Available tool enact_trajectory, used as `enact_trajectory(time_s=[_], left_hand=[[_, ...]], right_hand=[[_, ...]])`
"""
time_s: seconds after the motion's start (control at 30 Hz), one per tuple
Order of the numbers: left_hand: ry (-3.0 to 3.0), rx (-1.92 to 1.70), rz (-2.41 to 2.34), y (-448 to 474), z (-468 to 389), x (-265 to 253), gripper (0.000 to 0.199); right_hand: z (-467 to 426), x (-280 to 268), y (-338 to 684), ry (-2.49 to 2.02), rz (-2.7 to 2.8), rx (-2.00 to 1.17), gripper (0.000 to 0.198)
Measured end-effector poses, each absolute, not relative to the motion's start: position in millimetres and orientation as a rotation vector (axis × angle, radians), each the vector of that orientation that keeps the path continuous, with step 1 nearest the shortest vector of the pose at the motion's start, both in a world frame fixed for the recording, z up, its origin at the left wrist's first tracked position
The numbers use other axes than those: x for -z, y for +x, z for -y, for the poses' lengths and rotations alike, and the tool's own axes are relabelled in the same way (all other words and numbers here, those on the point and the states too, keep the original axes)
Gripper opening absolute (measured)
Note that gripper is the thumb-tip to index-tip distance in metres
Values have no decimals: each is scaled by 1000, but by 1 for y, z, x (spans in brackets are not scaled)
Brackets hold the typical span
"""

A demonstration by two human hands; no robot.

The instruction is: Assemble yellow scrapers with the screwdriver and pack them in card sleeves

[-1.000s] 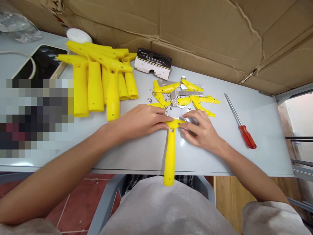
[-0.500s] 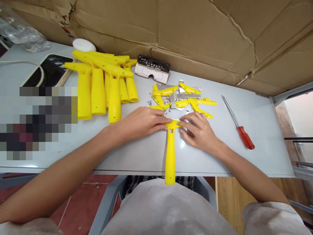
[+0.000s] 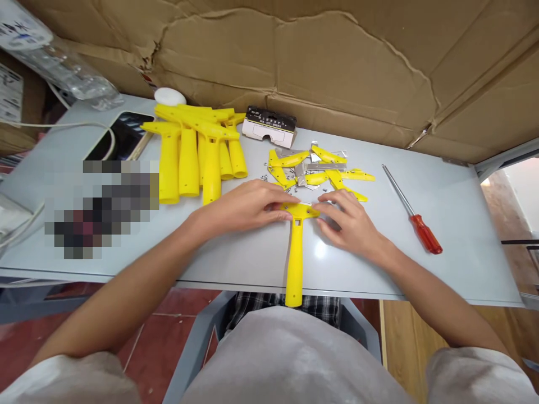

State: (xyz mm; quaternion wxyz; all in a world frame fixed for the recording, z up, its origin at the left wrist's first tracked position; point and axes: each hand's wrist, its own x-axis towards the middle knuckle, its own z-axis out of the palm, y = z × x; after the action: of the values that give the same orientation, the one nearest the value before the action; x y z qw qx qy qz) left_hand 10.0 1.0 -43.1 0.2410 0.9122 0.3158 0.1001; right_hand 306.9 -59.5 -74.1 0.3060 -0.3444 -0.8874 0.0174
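A yellow plastic T-shaped scraper [image 3: 296, 252] lies with its head on the table and its handle pointing at me, the handle's end reaching past the table edge. My left hand [image 3: 248, 206] pinches the left end of its head between fingers and thumb. At the right tip, the bent fingers and thumb of my right hand [image 3: 347, 220] close in on the head. Small screws show in the head, and a thin strip of metal shows along its far edge. Just beyond are loose yellow cover pieces [image 3: 357, 175], metal blades [image 3: 326, 166] and several small screws [image 3: 264, 178].
Several yellow scraper handles [image 3: 169, 168] are piled at the left. A black-and-white box [image 3: 269, 128] stands behind, against the cardboard. A red-handled screwdriver [image 3: 426, 233] lies at the right. Further left are a phone [image 3: 122, 134], a cable and a plastic bottle [image 3: 80, 84].
The view has shifted, showing more of the table's left side. My right fingers have drawn slightly back toward the head's right tip, uncovering more of it. My left hand keeps its hold.
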Motion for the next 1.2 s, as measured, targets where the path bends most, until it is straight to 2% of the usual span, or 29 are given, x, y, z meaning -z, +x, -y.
enact_trajectory(time_s=[0.13,0.27,0.33,0.47,0.77,0.9,1.2], left_hand=[[2403,-311,-1216,25,41,13,54],[2495,237,-1244,50,91,-5,65],[2507,403,-1248,58,105,-7,57],[2541,494,-1283,61,110,-9,43],[2513,364,-1586,62,117,-2,39],[2525,153,-1732,76,122,15,51],[2570,3,-1673,81,116,51,67]], right_hand=[[53,65,323,-887,2208,-22,25],[37,56,352,-1070,2146,61,15],[26,55,370,-1256,2134,73,22],[8,61,400,-1477,2097,36,28],[14,75,376,-1435,2152,-35,30],[16,83,366,-1370,2152,-37,30],[19,94,352,-1316,2202,-51,28]])
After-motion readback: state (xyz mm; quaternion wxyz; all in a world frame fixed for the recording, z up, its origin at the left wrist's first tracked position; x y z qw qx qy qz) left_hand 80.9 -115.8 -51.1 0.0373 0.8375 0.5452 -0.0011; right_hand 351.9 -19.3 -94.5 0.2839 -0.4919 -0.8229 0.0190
